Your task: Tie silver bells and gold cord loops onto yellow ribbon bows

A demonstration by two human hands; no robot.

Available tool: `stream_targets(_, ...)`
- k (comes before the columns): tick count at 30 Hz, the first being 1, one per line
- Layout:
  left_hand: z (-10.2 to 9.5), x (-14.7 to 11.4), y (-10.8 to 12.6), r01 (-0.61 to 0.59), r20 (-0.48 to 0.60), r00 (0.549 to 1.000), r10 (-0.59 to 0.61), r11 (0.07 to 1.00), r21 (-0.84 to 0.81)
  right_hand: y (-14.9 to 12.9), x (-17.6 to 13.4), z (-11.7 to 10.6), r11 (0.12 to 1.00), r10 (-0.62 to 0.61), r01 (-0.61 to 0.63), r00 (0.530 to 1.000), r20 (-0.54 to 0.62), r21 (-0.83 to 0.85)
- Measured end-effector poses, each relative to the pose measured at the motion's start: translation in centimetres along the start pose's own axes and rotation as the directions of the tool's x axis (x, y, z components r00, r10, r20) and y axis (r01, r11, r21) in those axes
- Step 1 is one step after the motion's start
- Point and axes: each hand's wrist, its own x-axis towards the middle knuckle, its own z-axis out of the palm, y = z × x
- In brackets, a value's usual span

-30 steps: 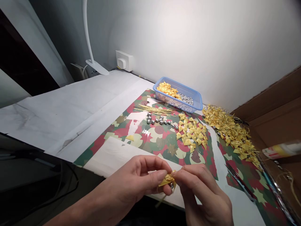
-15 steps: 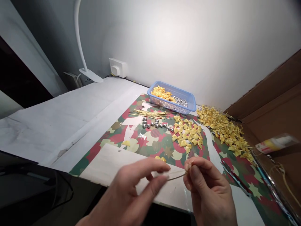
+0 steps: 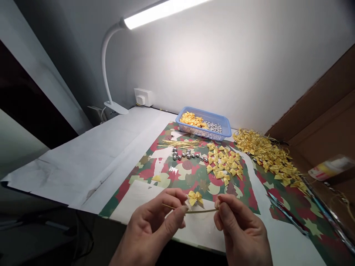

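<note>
A thin gold cord (image 3: pixel 202 211) stretches between my two hands above the white paper. My left hand (image 3: pixel 159 223) pinches it between thumb and fingers, and a short end sticks out past them. At the other end, my right hand (image 3: pixel 238 225) grips the cord with thumb and forefinger. Just behind the cord lies a single yellow ribbon bow (image 3: pixel 195 198), with something silvery under its middle. Farther back are a bundle of gold cords (image 3: pixel 181 143), a row of silver bells (image 3: pixel 189 154) and a group of yellow bows (image 3: pixel 224 162).
A blue basket (image 3: pixel 227 132) holds yellow bows and small silver pieces. Corded bows form a heap (image 3: pixel 271 157) on the right. Tweezers (image 3: pixel 288 214) lie near the right edge, beside a cardboard box (image 3: pixel 330 107) and a bottle (image 3: pixel 331 168). A lamp (image 3: pixel 104 70) stands at the back left.
My left hand has closed on the cord, which now runs straighter between both hands. The view has tilted upward, showing the lamp's light, and the bow behind the hands is more visible.
</note>
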Motion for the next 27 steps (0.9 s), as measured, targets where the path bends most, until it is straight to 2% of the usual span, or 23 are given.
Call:
stream_targets(2,0.1,-0.5,0.1,0.0,-0.07,0.998,-0.008,0.993,-0.115,-0.3,-0.6,1.0,0.997,-0.027,0.024,0.999,-0.043,-0.069)
stream_targets(4,0.3,-0.9,0.4,0.018,-0.093,0.995,-0.039,0.976,-0.218,-0.7,-1.0,1.9,0.986,-0.087,0.083,0.996,-0.025,-0.144)
stream_targets(8,0.7,-1.0,1.0,0.042,-0.014,0.999,-0.048,0.955,-0.294,-0.9,-1.3,2.4,0.934,-0.247,0.249,0.968,0.04,-0.256)
stream_targets(12,0.3,-0.5,0.9,0.012,0.11,0.994,0.013,0.975,-0.222,-0.3,-1.2,1.7,0.887,-0.349,0.367,0.93,0.115,-0.281)
stream_targets(15,0.1,-0.2,0.7,0.116,0.209,0.974,-0.086,0.984,-0.133,0.3,-1.2,1.2,0.86,-0.406,0.429,0.903,0.137,-0.275)
stream_targets(18,0.3,0.0,1.0,0.257,0.226,0.945,-0.235,0.964,-0.071,0.5,-1.1,1.0,0.817,-0.482,0.516,0.856,0.189,-0.255)
stream_targets(20,0.3,0.1,1.1,0.298,0.24,0.931,-0.277,0.953,-0.056,0.5,-0.9,0.7,0.785,-0.532,0.581,0.81,0.247,-0.216)
stream_targets(24,0.0,0.5,1.1,0.308,0.298,0.907,-0.299,0.951,0.017,0.0,-0.2,-0.2,0.722,-0.558,0.672,0.706,0.436,-0.165)
stream_targets(27,-0.2,0.6,1.2,0.303,0.303,0.899,-0.315,0.949,0.088,-0.4,0.2,-0.9,0.703,-0.551,0.688,0.687,0.474,-0.18)
